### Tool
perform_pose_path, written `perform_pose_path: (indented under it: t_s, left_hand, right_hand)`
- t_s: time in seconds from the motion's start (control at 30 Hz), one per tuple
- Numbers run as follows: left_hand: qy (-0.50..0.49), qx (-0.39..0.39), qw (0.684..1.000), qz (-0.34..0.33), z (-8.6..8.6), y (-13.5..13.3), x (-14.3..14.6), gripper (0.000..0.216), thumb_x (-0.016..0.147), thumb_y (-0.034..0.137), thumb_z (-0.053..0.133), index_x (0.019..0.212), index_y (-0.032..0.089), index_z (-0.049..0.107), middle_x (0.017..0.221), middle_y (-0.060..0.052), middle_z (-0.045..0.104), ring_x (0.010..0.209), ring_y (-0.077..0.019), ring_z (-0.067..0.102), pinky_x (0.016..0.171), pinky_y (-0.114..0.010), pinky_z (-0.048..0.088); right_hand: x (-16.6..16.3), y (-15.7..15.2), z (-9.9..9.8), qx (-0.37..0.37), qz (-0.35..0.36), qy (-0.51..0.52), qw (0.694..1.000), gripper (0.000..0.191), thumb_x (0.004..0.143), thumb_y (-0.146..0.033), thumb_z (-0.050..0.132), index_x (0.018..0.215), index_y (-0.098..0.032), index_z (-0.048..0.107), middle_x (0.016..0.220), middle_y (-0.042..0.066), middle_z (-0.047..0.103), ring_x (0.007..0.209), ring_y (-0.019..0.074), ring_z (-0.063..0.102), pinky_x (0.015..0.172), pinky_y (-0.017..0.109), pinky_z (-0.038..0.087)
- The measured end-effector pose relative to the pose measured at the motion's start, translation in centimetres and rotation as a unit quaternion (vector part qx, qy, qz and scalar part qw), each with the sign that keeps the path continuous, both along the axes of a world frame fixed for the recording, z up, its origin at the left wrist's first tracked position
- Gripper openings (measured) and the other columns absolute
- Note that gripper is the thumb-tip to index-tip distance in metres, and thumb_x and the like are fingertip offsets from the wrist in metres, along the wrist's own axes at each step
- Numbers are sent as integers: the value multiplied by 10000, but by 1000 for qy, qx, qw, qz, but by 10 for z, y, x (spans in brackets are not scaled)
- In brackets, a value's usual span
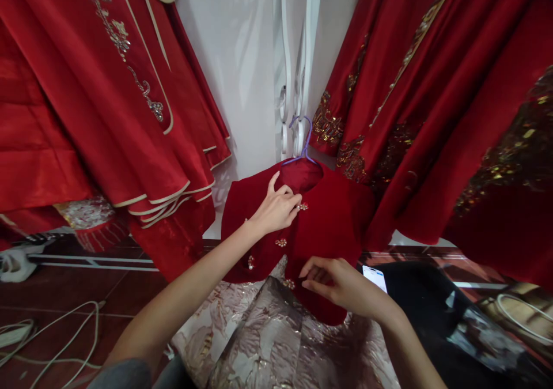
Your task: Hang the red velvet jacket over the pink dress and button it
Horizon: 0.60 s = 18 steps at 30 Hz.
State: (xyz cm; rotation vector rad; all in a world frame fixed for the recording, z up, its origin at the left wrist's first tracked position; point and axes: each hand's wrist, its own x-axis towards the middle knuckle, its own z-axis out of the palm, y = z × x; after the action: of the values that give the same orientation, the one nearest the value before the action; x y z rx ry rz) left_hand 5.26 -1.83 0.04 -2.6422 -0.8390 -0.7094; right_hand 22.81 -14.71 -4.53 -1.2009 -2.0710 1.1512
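Leaning over the silver brocade skirt (259,343), fastening the red velvet jacket (341,216) hanging on its purple hanger (305,141): pinching the top clasp (302,207) between closed left hand (276,207) fingertips, gripping the lower front edge in the curled right hand (341,285); probably needing both edges lined up first.

Soft, even light fills my view, brightest on the white wall (233,60), where faint grey shadows ripple. Just below the wall, the red velvet jacket (341,216) soaks up light and looks flat. Right of the wall, sequins (328,124) glint. Far from the wall, at the frame's edges, the hanging garments (86,89) bow and smear; the floor (64,297) lies dim.
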Motion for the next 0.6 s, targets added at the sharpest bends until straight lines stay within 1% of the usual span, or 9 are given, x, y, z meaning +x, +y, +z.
perform_pose_path:
  t_s: [0.13, 0.23, 0.3, 0.33, 0.37, 0.4, 0.47, 0.53, 0.6]
  left_hand:
    - [2, 26, 1000, 6, 4, -5, -2, 246, 929, 205, 373, 889, 208, 616, 694, -4, 614, 809, -180, 555, 1129, -630, 60]
    - [-27, 28, 998, 46, 4, -8, -9, 289, 949, 274, 346, 872, 190, 612, 685, -24, 621, 792, -198, 562, 1122, -639, 79]
    - [-47, 41, 994, 91, 2, -9, -13, 260, 936, 289, 377, 926, 177, 611, 757, -49, 643, 843, -221, 577, 1116, -645, 84]
    - [-55, 55, 990, 118, -1, -10, -15, 235, 919, 271, 409, 1005, 168, 601, 845, -72, 654, 906, -240, 579, 1114, -646, 85]
    - [-60, 72, 985, 145, -4, -10, -17, 263, 894, 236, 441, 1112, 159, 569, 968, -101, 648, 991, -264, 569, 1113, -646, 88]
    - [-66, 90, 979, 170, -9, -9, -19, 361, 864, 190, 467, 1220, 151, 509, 1106, -134, 611, 1088, -290, 537, 1112, -645, 94]
    - [-82, 117, 966, 218, -18, -5, -25, 586, 799, 98, 482, 1369, 136, 354, 1340, -197, 453, 1260, -344, 416, 1100, -652, 118]
    - [-100, 121, 954, 255, -24, 3, -38, 685, 752, 35, 468, 1405, 121, 278, 1451, -237, 301, 1342, -386, 301, 1077, -655, 179]
    - [-116, 104, 945, 287, -22, 14, -57, 691, 723, 4, 459, 1386, 103, 289, 1487, -257, 216, 1348, -408, 286, 1040, -605, 299]
  right_hand:
    - [1, 5, -3, 4, -24, 25, 999, 147, 847, -320, 594, 940, -210, 624, 846, 30, 691, 741, 144, 633, 669, 274, 517]
    - [2, 19, 3, 25, -73, 59, 995, 237, 839, -377, 599, 1001, -204, 603, 913, 52, 679, 817, 158, 639, 723, 298, 531]
    - [-3, 34, 11, 56, -115, 97, 987, 312, 828, -413, 603, 1057, -204, 580, 1017, 79, 662, 908, 176, 637, 794, 327, 531]
    - [-8, 42, 16, 72, -134, 127, 980, 363, 821, -431, 604, 1104, -207, 557, 1100, 97, 640, 967, 186, 628, 837, 343, 524]
    - [-15, 51, 19, 85, -149, 162, 972, 429, 818, -452, 599, 1166, -213, 521, 1200, 115, 598, 1038, 198, 610, 884, 360, 511]
    - [-23, 60, 22, 93, -159, 197, 963, 505, 817, -475, 588, 1238, -221, 469, 1303, 129, 535, 1117, 210, 577, 931, 374, 490]
    - [-38, 75, 24, 93, -169, 238, 952, 683, 810, -540, 556, 1374, -228, 329, 1453, 140, 384, 1272, 237, 466, 1012, 399, 434]
    - [-44, 82, 23, 108, -223, 195, 949, 833, 799, -593, 529, 1441, -169, 211, 1500, 175, 293, 1377, 281, 312, 1079, 444, 353]
    - [-34, 83, 21, 140, -303, 92, 938, 919, 787, -613, 523, 1439, -60, 186, 1481, 253, 280, 1411, 350, 196, 1108, 505, 276]
